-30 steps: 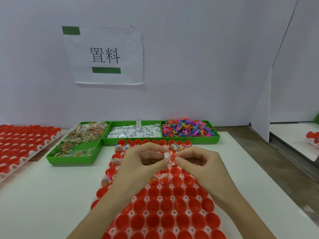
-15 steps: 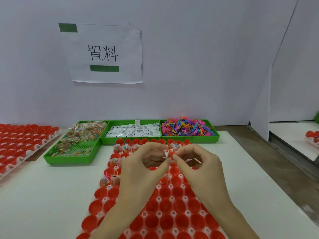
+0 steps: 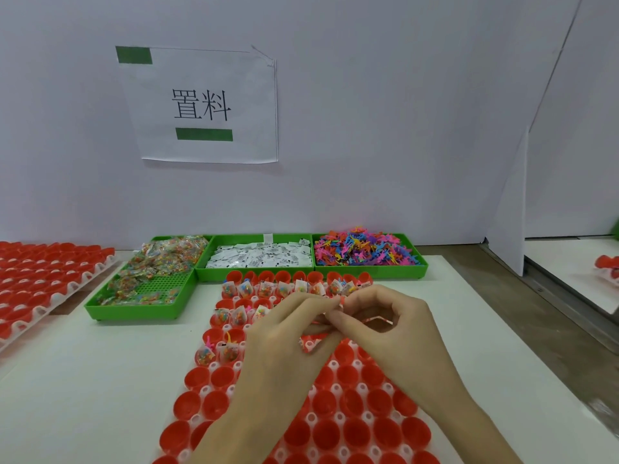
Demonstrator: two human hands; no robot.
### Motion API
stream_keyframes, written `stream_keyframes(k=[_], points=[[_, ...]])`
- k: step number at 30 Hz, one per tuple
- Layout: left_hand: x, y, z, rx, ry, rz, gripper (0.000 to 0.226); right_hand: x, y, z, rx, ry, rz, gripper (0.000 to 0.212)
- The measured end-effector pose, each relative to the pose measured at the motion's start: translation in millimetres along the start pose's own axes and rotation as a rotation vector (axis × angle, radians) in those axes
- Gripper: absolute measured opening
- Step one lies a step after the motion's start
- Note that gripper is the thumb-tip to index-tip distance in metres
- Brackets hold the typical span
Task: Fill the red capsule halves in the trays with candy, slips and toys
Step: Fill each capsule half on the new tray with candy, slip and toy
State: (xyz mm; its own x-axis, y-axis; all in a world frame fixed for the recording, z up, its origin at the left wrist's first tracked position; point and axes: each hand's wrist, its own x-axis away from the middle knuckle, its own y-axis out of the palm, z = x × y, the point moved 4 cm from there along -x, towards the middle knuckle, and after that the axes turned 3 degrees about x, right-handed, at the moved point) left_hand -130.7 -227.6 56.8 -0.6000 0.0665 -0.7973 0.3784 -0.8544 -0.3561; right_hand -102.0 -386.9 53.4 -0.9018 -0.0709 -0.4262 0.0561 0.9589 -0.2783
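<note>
A white tray point(image 3: 330, 365) of red capsule halves point(image 3: 355, 433) lies in front of me. Its far rows hold candy packets, slips and toys point(image 3: 268, 289); the near rows are empty. Above the tray's middle my left hand point(image 3: 288, 333) and my right hand point(image 3: 385, 326) meet fingertip to fingertip, pinching small slips and an orange toy point(image 3: 341, 300) between them. More slips show inside my right hand's curled fingers. Behind stand three green bins: candy point(image 3: 157, 272), white slips point(image 3: 261, 257), coloured toys point(image 3: 363, 252).
A second tray of empty red halves point(image 3: 43, 279) lies at the far left. A white wall with a paper sign point(image 3: 201, 105) closes the back. A white partition point(image 3: 512, 209) stands at right, with the table's right edge and another surface beyond.
The view has shifted, so more of the tray's left side with filled capsules shows. Both hands stay together over the tray, fingers working the small pieces between them.
</note>
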Motion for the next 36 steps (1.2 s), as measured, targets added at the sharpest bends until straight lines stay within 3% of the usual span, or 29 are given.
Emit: stream_keyframes(k=[3, 6, 11, 18, 23, 25, 29, 36], points=[[0.7, 3.8, -1.4, 0.09, -0.013, -0.075, 0.039, -4.4, -7.6, 3.2, -0.027, 0.027, -0.05, 0.007], [-3.1, 2.9, -11.6, 0.184, -0.105, -0.129, 0.032, -7.5, -17.4, 8.0, -0.002, 0.076, -0.158, 0.007], [-4.5, -0.6, -19.5, -0.025, -0.089, -0.177, 0.022, -8.5, -17.5, 21.6, 0.124, 0.159, -0.294, 0.005], [-4.1, 11.8, -24.5, -0.196, -0.129, -0.407, 0.021, -7.0, -7.5, 34.6, 0.395, 0.144, -0.244, 0.006], [-9.2, 18.0, -27.3, -0.261, -0.195, -0.561, 0.022, -4.1, -1.8, 33.5, 0.437, 0.122, -0.21, 0.012], [-10.3, 19.8, -26.9, -0.284, -0.189, -0.596, 0.022, -3.1, 0.4, 32.2, 0.451, 0.096, -0.207, 0.02], [-14.1, 26.5, -26.0, -0.307, -0.16, -0.646, 0.019, -4.1, 2.2, 31.2, 0.524, 0.068, -0.232, 0.01], [-22.4, 45.1, -26.5, -0.364, -0.096, -0.742, 0.017, -7.5, 0.0, 32.6, 0.529, 0.055, -0.259, 0.018]])
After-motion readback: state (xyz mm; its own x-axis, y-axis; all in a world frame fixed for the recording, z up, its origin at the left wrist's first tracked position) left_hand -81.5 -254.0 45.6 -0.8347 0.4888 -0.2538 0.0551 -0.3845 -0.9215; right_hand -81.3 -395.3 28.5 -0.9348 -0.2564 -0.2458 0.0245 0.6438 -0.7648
